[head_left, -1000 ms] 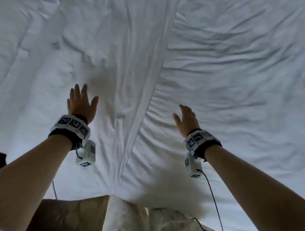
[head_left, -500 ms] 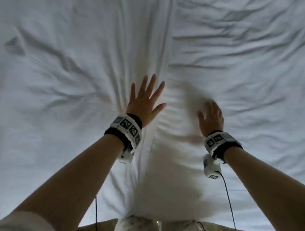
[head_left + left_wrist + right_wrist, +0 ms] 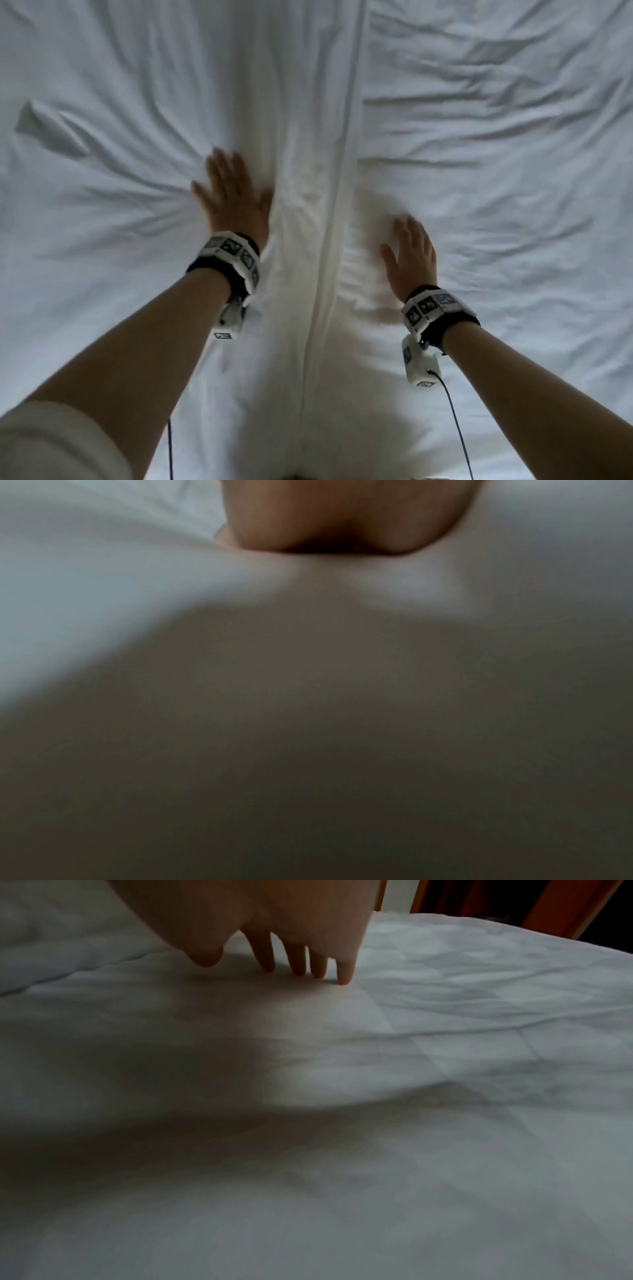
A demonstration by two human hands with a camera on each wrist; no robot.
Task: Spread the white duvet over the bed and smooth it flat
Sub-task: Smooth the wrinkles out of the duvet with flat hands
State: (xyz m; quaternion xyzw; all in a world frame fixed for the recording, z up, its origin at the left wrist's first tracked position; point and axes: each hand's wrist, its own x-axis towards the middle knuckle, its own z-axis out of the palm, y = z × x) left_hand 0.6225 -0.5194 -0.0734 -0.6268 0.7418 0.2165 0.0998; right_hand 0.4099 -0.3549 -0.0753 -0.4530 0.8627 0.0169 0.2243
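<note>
White cloth fills the head view: the duvet point(image 3: 479, 171) lies over the bed. The left hand point(image 3: 233, 198) and right hand point(image 3: 411, 253) press flat on either side of a long fold point(image 3: 329, 240), fingers straight. The left wrist view is blurry. The right wrist view shows fingers point(image 3: 344, 969) straight, tips touching cloth. I think pushing slowly outward will flatten the wrinkles best.
</note>
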